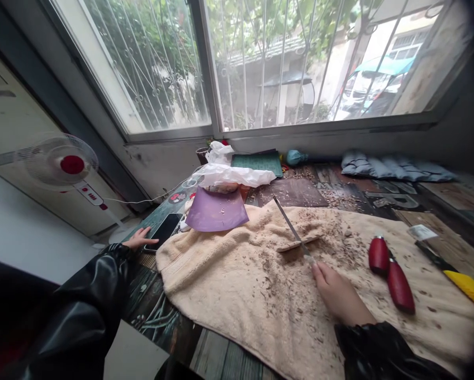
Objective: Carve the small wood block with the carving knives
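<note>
My right hand (335, 291) is closed round the near end of a long thin metal file (287, 220), which points up and to the left. The file crosses over a slim piece of wood (285, 246) on the beige towel (221, 290); whether the two touch, I cannot tell. At the left edge of the table, my left hand (139, 240) has its fingers spread, with the fingertips at the near edge of a dark phone (166, 228). Wood shavings (271, 285) are scattered over the towel around the file.
Two red-handled tools (400, 285) lie right of my right hand, near a yellow-handled tool (468, 287). A purple sheet (217, 211) and a white plastic bag (237, 174) sit behind the towel. A green mat (261, 162) lies by the window; a fan (71, 164) stands at left.
</note>
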Demonstrator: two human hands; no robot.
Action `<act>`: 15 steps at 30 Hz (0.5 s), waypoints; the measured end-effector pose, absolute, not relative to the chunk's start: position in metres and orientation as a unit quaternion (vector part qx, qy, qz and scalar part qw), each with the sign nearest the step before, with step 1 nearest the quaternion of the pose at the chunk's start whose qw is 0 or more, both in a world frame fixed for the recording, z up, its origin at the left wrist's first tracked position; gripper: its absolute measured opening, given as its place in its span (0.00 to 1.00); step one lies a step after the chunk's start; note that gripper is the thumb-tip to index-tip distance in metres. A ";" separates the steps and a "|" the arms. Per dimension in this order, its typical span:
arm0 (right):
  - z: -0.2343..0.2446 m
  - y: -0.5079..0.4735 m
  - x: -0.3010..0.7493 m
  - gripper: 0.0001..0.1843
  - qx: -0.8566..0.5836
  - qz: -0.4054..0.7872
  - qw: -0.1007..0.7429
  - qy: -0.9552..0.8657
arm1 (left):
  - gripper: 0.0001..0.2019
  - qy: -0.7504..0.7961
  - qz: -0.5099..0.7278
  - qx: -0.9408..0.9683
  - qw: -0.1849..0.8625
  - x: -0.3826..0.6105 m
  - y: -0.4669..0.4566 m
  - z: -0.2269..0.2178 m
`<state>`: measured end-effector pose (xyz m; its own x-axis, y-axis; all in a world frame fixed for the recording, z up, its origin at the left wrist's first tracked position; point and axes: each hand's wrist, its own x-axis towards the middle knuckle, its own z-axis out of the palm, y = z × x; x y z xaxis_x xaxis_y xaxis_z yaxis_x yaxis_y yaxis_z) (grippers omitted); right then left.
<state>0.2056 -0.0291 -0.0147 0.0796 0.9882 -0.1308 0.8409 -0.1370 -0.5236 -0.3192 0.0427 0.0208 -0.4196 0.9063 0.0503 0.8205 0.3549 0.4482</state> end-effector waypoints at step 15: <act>-0.013 -0.029 0.205 0.13 -0.724 0.241 0.137 -0.632 | 0.53 0.822 0.079 0.535 0.178 -0.339 0.050 0.014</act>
<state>0.2050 -0.0288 -0.0127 0.0855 0.9807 -0.1756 0.8484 -0.1641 -0.5033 -0.3392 0.0498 0.0136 -0.3641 0.9080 -0.2075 0.8516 0.4147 0.3205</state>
